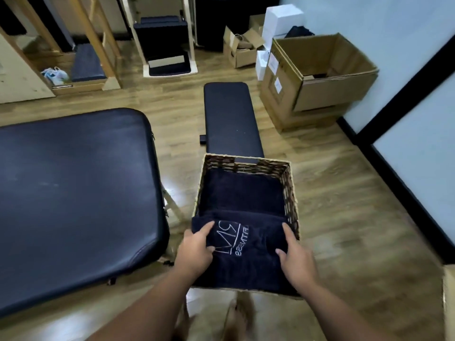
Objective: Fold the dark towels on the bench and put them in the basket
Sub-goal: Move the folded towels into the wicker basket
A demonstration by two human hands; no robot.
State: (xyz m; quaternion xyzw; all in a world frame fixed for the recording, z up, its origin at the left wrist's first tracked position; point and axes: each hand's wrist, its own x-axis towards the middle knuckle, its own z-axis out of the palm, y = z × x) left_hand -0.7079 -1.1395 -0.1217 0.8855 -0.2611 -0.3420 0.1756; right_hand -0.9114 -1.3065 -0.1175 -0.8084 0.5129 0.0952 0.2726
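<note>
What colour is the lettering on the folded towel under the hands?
White lettering on the dark navy folded towel, seen in the head view.

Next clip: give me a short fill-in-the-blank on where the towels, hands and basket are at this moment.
1. Both hands, left hand and right hand, rest on a folded towel with ____ lettering.
2. That towel lies at the near end of the woven ____.
3. A second towel lies at the basket's ____ end.
4. The narrow bench beyond the basket has ____ towels on it.

Missing words: white; basket; far; no
</note>
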